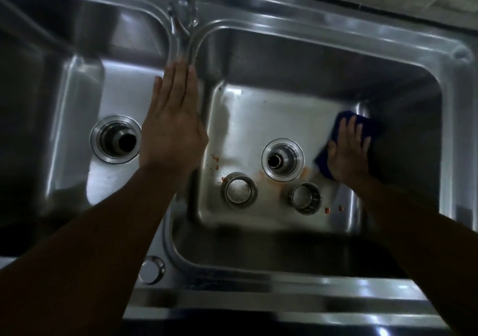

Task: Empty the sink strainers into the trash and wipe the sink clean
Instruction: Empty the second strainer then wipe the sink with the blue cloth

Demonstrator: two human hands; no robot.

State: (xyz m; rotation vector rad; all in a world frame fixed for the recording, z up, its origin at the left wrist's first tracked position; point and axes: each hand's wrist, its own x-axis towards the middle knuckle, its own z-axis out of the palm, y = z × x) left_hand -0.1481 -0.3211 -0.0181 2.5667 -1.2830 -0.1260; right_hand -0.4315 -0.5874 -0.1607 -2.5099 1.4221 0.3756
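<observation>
A steel double sink fills the view. My right hand [348, 152] presses a blue cloth [344, 121] flat against the floor of the right basin [271, 118], at its right side. Two steel strainers lie loose on that basin's floor: one [240, 188] front left of the open drain [282, 159], the other [305, 198] front right of it. Orange food smears and crumbs [216, 160] dot the floor near them. My left hand [173, 121] rests flat, fingers together, on the divider [185, 51] between the basins.
The left basin [77, 90] has an open drain [116, 139] with no strainer in it. A faucet [182, 2] hangs over the divider at the back. A round cap [152, 269] sits on the front rim. A tiled wall runs along the top right.
</observation>
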